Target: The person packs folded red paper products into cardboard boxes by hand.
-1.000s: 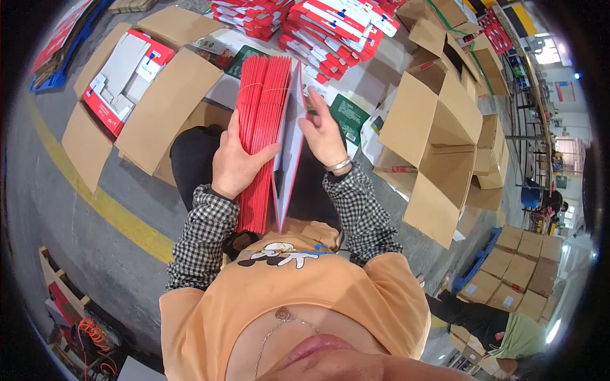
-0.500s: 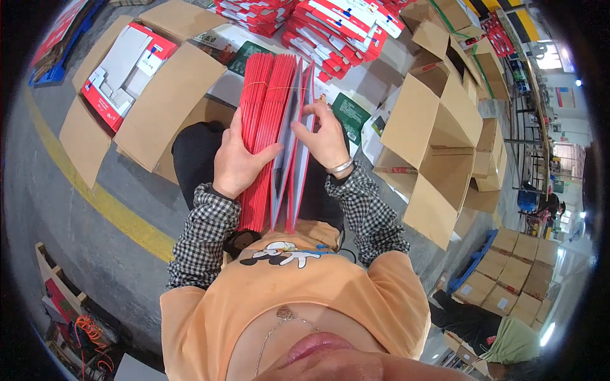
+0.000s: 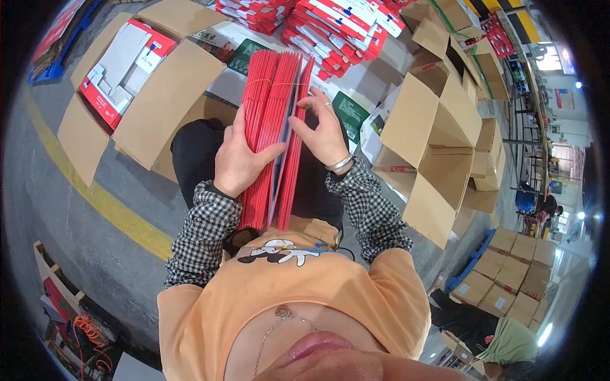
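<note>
Both the left hand (image 3: 239,159), clasping one side, and the right hand (image 3: 323,133), bent against the looser edge, its pinch unclear, touch a banded bundle of flattened red cartons (image 3: 269,120) above the lap (image 3: 314,190). Open cardboard boxes (image 3: 445,165) flank it; red-and-white carton stacks (image 3: 343,28) lie beyond.

Print shows in several places, too small or blurred to read. One green panel (image 3: 351,113) bears rows of fine pale lines and a small white block near its lower edge; the other green panel (image 3: 244,58), farther left, has pale characters. Small lettering marks the white faces of the stacked red-and-white packs (image 3: 346,24). The red-and-white box (image 3: 101,105) has white characters on its red side. Brown cartons (image 3: 511,274) carry pale labels.
</note>
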Demonstrator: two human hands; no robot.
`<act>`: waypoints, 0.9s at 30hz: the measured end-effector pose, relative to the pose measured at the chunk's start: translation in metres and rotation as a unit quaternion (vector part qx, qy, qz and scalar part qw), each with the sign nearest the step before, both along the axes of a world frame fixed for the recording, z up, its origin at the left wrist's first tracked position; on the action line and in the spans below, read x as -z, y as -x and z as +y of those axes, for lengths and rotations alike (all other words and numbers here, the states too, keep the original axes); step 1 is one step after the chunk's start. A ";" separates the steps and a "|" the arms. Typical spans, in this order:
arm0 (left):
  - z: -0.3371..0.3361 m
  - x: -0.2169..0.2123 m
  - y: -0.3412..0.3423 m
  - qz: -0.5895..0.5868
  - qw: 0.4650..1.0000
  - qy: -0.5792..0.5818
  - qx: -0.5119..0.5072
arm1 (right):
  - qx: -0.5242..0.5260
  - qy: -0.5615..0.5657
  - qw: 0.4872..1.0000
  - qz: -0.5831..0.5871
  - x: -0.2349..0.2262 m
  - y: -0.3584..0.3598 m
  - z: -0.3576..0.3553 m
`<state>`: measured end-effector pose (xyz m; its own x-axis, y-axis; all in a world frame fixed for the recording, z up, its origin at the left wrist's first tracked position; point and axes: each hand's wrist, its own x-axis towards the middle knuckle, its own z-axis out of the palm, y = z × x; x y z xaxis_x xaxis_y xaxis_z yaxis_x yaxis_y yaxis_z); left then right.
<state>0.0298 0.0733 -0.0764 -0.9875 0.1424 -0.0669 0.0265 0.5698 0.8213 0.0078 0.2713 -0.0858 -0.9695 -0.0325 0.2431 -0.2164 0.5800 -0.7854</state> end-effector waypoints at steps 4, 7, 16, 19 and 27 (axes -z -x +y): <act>-0.001 0.001 0.000 0.010 1.000 -0.002 0.000 | 0.014 0.086 0.996 -0.016 0.008 0.000 0.010; 0.002 -0.003 0.000 0.008 1.000 0.007 0.015 | -0.003 -0.015 0.999 0.048 0.012 0.001 0.008; 0.000 -0.002 -0.003 0.007 1.000 0.001 0.009 | 0.045 0.062 0.996 -0.037 0.011 -0.006 0.010; 0.001 -0.005 -0.003 0.016 1.000 0.005 0.017 | 0.026 -0.055 0.996 0.071 0.018 -0.004 0.012; 0.003 -0.011 -0.003 -0.014 1.000 -0.003 0.021 | 0.038 -0.047 0.998 0.031 0.011 -0.006 0.009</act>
<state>0.0324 0.0759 -0.0658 -0.9782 0.1850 -0.0942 0.0272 0.5638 0.8254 0.0136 0.2798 -0.0969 -0.9534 0.0151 0.3013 -0.2150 0.6668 -0.7136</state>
